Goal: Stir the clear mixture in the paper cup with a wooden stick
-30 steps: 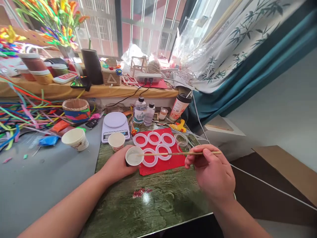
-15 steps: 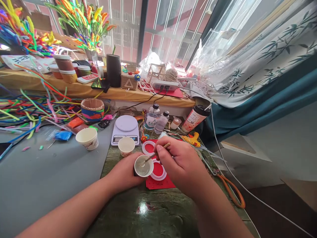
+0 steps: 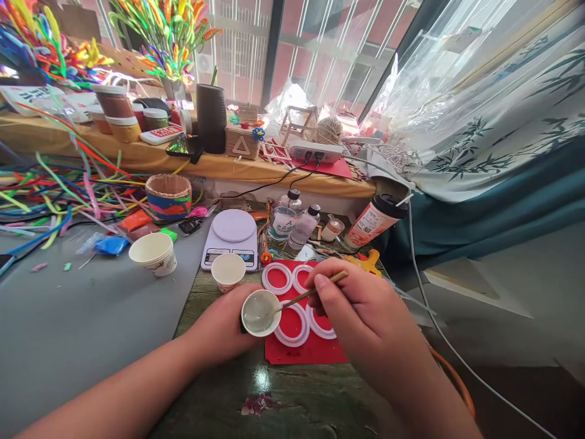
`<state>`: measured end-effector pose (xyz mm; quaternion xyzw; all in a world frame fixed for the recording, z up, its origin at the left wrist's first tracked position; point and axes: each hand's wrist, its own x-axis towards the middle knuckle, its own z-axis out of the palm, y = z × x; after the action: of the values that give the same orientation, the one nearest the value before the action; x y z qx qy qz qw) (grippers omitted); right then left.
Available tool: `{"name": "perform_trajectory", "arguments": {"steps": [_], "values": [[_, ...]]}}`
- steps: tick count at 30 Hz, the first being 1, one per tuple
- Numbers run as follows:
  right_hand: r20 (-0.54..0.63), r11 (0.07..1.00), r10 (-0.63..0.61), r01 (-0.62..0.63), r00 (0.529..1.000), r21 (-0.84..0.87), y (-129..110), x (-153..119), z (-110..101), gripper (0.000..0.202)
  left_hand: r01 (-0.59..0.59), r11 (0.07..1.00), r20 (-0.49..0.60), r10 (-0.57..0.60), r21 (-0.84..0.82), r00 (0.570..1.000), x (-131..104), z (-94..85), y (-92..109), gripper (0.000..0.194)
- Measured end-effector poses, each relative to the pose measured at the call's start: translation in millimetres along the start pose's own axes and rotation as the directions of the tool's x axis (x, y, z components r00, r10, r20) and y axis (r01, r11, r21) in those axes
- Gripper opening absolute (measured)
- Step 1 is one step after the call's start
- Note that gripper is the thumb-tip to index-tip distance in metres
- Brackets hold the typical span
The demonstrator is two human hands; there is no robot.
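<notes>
My left hand (image 3: 228, 320) is wrapped round a paper cup (image 3: 261, 313) that holds a cloudy, clear liquid. Between the fingers and thumb of my right hand (image 3: 361, 305) is a thin wooden stick (image 3: 301, 296), its lower end dipped in that liquid near the cup's right side. Behind and right of the cup, several white ring-shaped molds (image 3: 291, 324) lie on a red sheet (image 3: 297, 355); my right hand hides part of them. A second paper cup (image 3: 228, 272) stands just behind my left hand, in front of a white kitchen scale (image 3: 233, 228).
Two clear bottles with black caps (image 3: 304, 227) stand behind the red sheet, near a takeaway drink cup (image 3: 372, 219) and a yellow glue gun (image 3: 365, 262). Stacked paper cups (image 3: 154, 253) stand on a grey mat (image 3: 114, 323) at left. A white cable (image 3: 418, 268) hangs at right.
The stick's lower end has moved to the right side of the cup, and my right hand has shifted right. More of the molds now shows. The view has shifted slightly.
</notes>
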<state>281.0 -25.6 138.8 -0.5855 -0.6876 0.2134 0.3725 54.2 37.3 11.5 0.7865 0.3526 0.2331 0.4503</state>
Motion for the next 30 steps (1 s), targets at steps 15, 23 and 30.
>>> {"name": "perform_trajectory", "arguments": {"steps": [15,23,30], "values": [[-0.024,0.993,-0.116,0.115,0.993,-0.04,-10.8,-7.3,-0.5,0.027,0.027,1.0,-0.009,-0.027,0.003,1.0,0.0,1.1,-3.1,0.035],[0.002,0.984,-0.173,0.173,0.985,-0.041,-16.1,-10.5,3.7,0.029,0.031,1.0,0.005,-0.031,-0.006,1.0,-0.1,0.5,-3.4,0.033],[-0.023,0.985,-0.143,0.14,0.989,-0.096,-12.9,-8.9,5.6,0.03,0.011,1.0,0.011,-0.011,-0.008,1.0,0.6,-0.4,-2.1,0.028]]}}
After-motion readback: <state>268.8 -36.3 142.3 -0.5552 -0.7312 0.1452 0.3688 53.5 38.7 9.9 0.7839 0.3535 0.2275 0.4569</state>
